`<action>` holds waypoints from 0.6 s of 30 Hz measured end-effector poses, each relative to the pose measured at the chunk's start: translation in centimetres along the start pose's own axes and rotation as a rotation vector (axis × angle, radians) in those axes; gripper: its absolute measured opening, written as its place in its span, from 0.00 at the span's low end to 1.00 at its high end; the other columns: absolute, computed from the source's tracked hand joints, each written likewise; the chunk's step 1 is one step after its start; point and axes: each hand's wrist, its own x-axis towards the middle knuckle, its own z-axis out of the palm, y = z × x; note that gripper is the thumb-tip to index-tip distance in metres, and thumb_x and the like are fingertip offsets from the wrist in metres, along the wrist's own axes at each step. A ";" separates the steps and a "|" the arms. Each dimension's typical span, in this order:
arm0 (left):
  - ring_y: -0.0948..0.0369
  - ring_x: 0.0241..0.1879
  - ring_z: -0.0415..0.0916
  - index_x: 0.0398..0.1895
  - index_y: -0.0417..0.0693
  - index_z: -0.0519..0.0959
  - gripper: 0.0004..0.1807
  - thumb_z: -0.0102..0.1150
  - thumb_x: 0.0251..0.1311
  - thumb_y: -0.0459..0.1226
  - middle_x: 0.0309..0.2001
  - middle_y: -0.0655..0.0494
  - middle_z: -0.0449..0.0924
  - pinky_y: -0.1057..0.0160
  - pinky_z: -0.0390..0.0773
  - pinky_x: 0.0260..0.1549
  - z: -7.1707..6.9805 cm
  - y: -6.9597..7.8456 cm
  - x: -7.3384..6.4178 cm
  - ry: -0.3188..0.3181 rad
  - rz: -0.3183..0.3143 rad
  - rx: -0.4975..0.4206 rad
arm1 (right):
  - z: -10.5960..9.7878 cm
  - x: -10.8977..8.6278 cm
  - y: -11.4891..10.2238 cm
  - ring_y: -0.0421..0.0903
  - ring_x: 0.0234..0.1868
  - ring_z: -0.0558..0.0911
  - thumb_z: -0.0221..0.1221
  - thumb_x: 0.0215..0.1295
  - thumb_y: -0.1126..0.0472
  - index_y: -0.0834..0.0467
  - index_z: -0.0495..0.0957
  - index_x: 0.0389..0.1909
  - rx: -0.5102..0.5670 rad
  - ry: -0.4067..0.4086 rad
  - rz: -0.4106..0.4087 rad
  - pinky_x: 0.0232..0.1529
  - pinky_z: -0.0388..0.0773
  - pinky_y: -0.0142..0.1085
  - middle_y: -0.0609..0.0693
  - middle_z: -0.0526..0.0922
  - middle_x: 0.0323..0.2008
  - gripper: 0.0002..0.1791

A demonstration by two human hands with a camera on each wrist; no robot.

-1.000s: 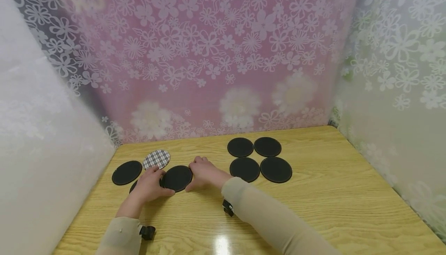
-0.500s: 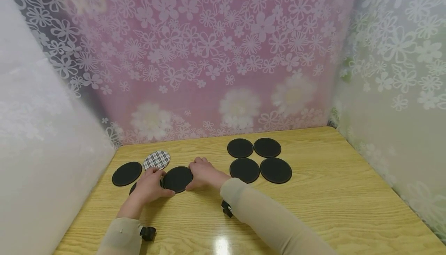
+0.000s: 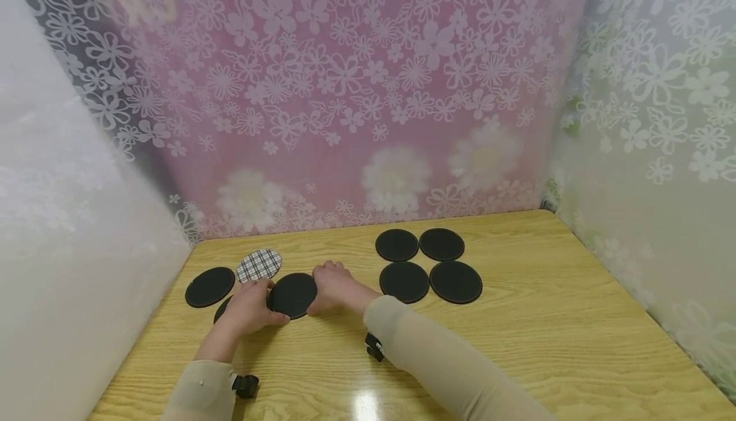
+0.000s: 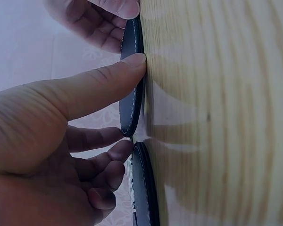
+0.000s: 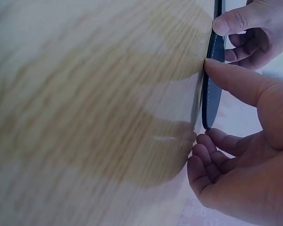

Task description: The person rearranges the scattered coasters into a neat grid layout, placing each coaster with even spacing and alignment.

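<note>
Both hands grip one round black coaster (image 3: 292, 295) with pale edge stitching, at the left of the table. My left hand (image 3: 247, 309) has its thumb on the near rim and a fingertip at the side edge. From the other side my right hand (image 3: 336, 288) holds the same coaster, thumb and index finger at its rim in the right wrist view. That view and the left wrist view show the coaster edge-on, close over the wood. Beside the left fingers lies another black coaster (image 4: 144, 183), mostly hidden by the hand in the head view.
A plaid white-and-black coaster (image 3: 259, 265) lies behind the left hand, with a black coaster (image 3: 209, 287) further left. Right of the hands, several black coasters (image 3: 404, 282) form a block of two rows. Floral curtains (image 3: 368, 89) enclose the wooden table (image 3: 546, 319) behind and at both sides.
</note>
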 end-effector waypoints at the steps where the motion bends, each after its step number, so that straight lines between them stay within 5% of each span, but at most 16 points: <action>1: 0.39 0.57 0.79 0.64 0.30 0.79 0.46 0.91 0.49 0.49 0.53 0.40 0.84 0.36 0.78 0.60 0.0 0.0 0.0 0.000 0.002 -0.005 | 0.0 0.1 0.0 0.53 0.60 0.76 0.83 0.60 0.43 0.60 0.79 0.68 0.007 0.000 0.002 0.66 0.76 0.45 0.54 0.80 0.58 0.41; 18: 0.36 0.60 0.80 0.69 0.26 0.74 0.49 0.90 0.51 0.46 0.55 0.36 0.84 0.35 0.79 0.61 0.2 0.3 0.2 -0.004 -0.001 -0.060 | 0.2 0.0 0.2 0.51 0.59 0.83 0.82 0.62 0.53 0.64 0.74 0.72 0.140 0.007 -0.006 0.62 0.82 0.41 0.59 0.81 0.60 0.42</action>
